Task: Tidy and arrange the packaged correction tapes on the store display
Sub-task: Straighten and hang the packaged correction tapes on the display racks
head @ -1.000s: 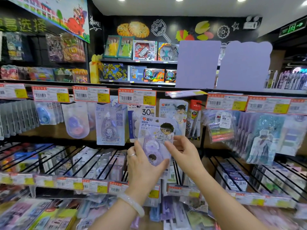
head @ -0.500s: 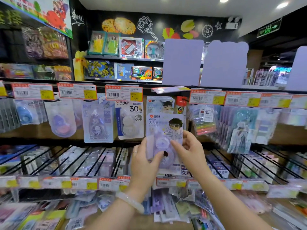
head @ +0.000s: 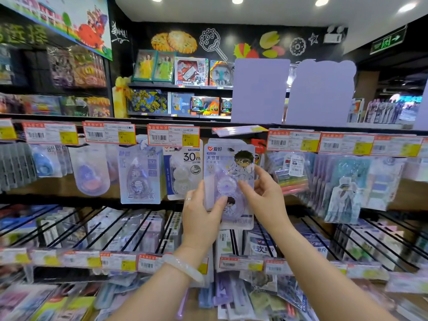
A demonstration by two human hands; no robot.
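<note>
Both hands grip one packaged correction tape (head: pixel 228 181), a lilac card with a cartoon figure. Left hand (head: pixel 201 218) clasps its lower left edge, thumb across the front. Right hand (head: pixel 262 195) pinches its right side. The pack's top sits at the peg, just right of the 30m pack (head: pixel 183 172), fronting identical packs.

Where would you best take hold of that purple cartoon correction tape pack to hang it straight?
By the flat card edges low on the purple correction tape pack, one of the hands per side, much as the left hand and right hand hold it now. The bulging plastic blister in the middle looks slippery, and a low grip leaves the hang hole at the top free for the peg.
</note>
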